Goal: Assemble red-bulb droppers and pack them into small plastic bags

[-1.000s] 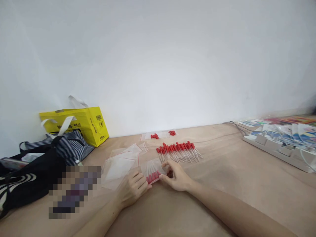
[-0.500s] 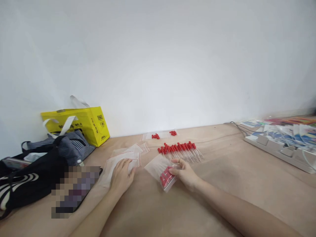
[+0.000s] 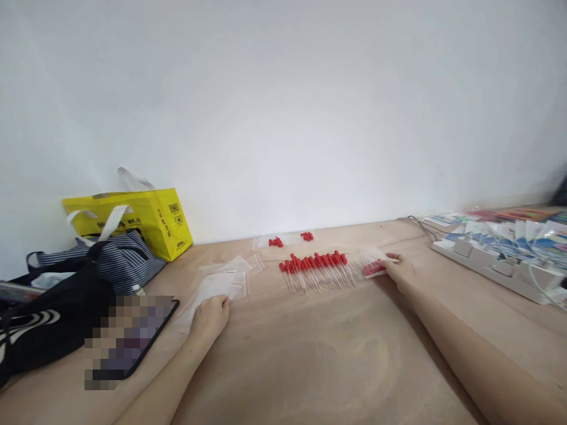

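My right hand [image 3: 399,271] grips the edge of a small clear zip bag [image 3: 371,264] with red pieces inside, to the right of the row of sticks. My left hand [image 3: 211,316] is curled with its fingers closed, at the near edge of some flat clear zip bags [image 3: 224,283]; whether anything is pinched in it is hidden. Between my hands and farther back lies a row of thin pale sticks with red tips [image 3: 316,268]. Behind the row, another clear bag [image 3: 290,240] lies flat near the wall with small red pieces [image 3: 275,242] in two clusters.
At the left are a yellow bag [image 3: 170,227], a striped bag [image 3: 126,268], a black bag [image 3: 53,330] and a phone-like device [image 3: 137,345] with a blurred screen. A white power strip [image 3: 491,265] with plugs and cables stands at right, before packaged colourful sheets [image 3: 527,236].
My right hand has carried the bag of red pieces from the front middle to the right of the sticks. My left hand has drawn back slightly and curled its fingers.
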Tool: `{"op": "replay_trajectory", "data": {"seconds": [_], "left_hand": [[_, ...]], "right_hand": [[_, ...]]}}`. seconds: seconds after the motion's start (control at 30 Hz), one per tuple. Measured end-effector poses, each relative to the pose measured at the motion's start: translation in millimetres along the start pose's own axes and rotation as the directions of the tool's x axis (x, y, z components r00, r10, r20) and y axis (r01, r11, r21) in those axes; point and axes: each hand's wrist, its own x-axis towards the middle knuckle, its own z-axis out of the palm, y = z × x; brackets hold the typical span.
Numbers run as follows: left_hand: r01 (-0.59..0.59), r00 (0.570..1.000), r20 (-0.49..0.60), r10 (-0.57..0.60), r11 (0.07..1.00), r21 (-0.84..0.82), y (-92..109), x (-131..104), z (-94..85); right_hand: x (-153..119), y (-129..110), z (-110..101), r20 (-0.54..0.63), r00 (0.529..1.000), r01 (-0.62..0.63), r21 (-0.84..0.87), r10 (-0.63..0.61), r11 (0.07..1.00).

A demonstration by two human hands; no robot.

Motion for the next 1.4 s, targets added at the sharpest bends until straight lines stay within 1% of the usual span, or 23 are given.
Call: {"op": "replay_trajectory", "data": {"seconds": [0.13,0.23,0.3,0.37,0.43,0.5,0.53,0.57,0.6,0.63,0.67,0.7,0.73,0.8,0.83,0.87,0.9,1.0,1.07,1.13,1.2,1.27,1.4], "left_hand": [[0.024,0.999,-0.025,-0.025,0.998,-0.054,0.2,0.0,0.7],[0.031,0.998,-0.058,-0.038,0.992,-0.120,0.2,0.8,2.4],[0.024,0.996,-0.082,-0.038,0.985,-0.171,-1.0,2.2,2.5],[0.019,0.994,-0.102,-0.043,0.974,-0.225,-3.4,3.9,1.0],[0.026,0.990,-0.130,-0.063,0.963,-0.270,-5.7,4.4,-2.2],[0.027,0.981,-0.178,-0.084,0.954,-0.300,-5.7,2.2,-6.1],[-0.008,0.975,-0.214,-0.065,0.947,-0.321,-4.0,-0.3,-8.3],[-0.069,0.969,-0.247,-0.020,0.936,-0.346,-1.0,-3.8,-10.5],[-0.178,0.957,-0.284,0.068,0.907,-0.381,3.4,-8.2,-13.0],[-0.308,0.936,-0.295,0.193,0.855,-0.417,8.8,-13.4,-15.8],[-0.418,0.906,-0.268,0.328,0.789,-0.450,15.1,-19.1,-19.0],[-0.498,0.863,-0.192,0.467,0.726,-0.473,21.7,-25.1,-22.5],[-0.541,0.814,-0.099,0.572,0.685,-0.488,28.1,-30.9,-26.2],[-0.556,0.741,0.050,0.670,0.653,-0.514,38.9,-40.8,-32.4],[-0.561,0.718,0.081,0.691,0.643,-0.521,42.8,-44.4,-34.1],[-0.561,0.715,0.088,0.693,0.644,-0.520,45.7,-47.0,-34.5],[-0.559,0.725,0.076,0.685,0.649,-0.515,47.7,-48.5,-33.3],[-0.515,0.806,0.024,0.591,0.722,-0.461,50.6,-48.7,-23.3],[-0.464,0.839,0.071,0.539,0.779,-0.422,51.5,-47.6,-15.4],[-0.449,0.825,0.153,0.543,0.796,-0.406,52.1,-47.4,-9.7],[-0.466,0.790,0.202,0.578,0.782,-0.414,52.4,-49.1,-6.4],[-0.478,0.775,0.203,0.598,0.765,-0.432,52.5,-52.6,-4.4],[-0.475,0.802,0.130,0.583,0.755,-0.452,54.7,-59.2,-4.4]], "right_hand": [[1.6,2.3,-0.7,0.058,0.998,0.031,-0.156,-0.022,0.987],[-1.8,-4.2,-0.2,0.058,0.997,0.071,-0.233,-0.059,0.970],[-8.2,-12.2,1.1,0.027,0.993,0.118,-0.322,-0.115,0.939],[-18.4,-22.4,3.7,0.022,0.977,0.201,-0.426,-0.212,0.882],[-30.4,-33.4,7.7,0.071,0.952,0.295,-0.481,-0.299,0.826],[-41.5,-43.4,12.7,0.138,0.934,0.354,-0.470,-0.329,0.808],[-45.7,-47.7,15.4,0.170,0.929,0.371,-0.459,-0.330,0.808],[-48.6,-51.5,18.0,0.200,0.925,0.379,-0.450,-0.322,0.809],[-50.2,-54.7,20.7,0.233,0.924,0.378,-0.449,-0.302,0.810],[-50.5,-57.4,23.4,0.264,0.925,0.368,-0.456,-0.272,0.810],[-49.5,-59.6,26.2,0.288,0.928,0.352,-0.470,-0.237,0.809],[-47.6,-61.4,29.1,0.303,0.931,0.333,-0.487,-0.202,0.807],[-45.1,-62.7,32.1,0.310,0.935,0.315,-0.505,-0.172,0.804],[-39.2,-64.6,38.6,0.304,0.944,0.283,-0.531,-0.133,0.799],[-36.4,-65.3,41.9,0.297,0.947,0.270,-0.540,-0.120,0.797],[-34.0,-65.8,45.2,0.292,0.951,0.256,-0.550,-0.104,0.795],[-31.9,-66.3,48.2,0.287,0.954,0.241,-0.562,-0.087,0.791],[-28.2,-67.9,55.3,0.269,0.963,0.195,-0.595,-0.036,0.780],[-27.2,-69.1,58.1,0.256,0.967,0.168,-0.614,-0.007,0.771],[-26.8,-70.7,59.8,0.248,0.969,0.147,-0.630,0.018,0.762],[-26.8,-72.7,61.4,0.245,0.969,0.134,-0.642,0.036,0.755],[-27.2,-75.0,63.3,0.248,0.968,0.128,-0.649,0.050,0.750],[-28.2,-78.8,67.0,0.266,0.961,0.119,-0.646,0.076,0.754]]}}
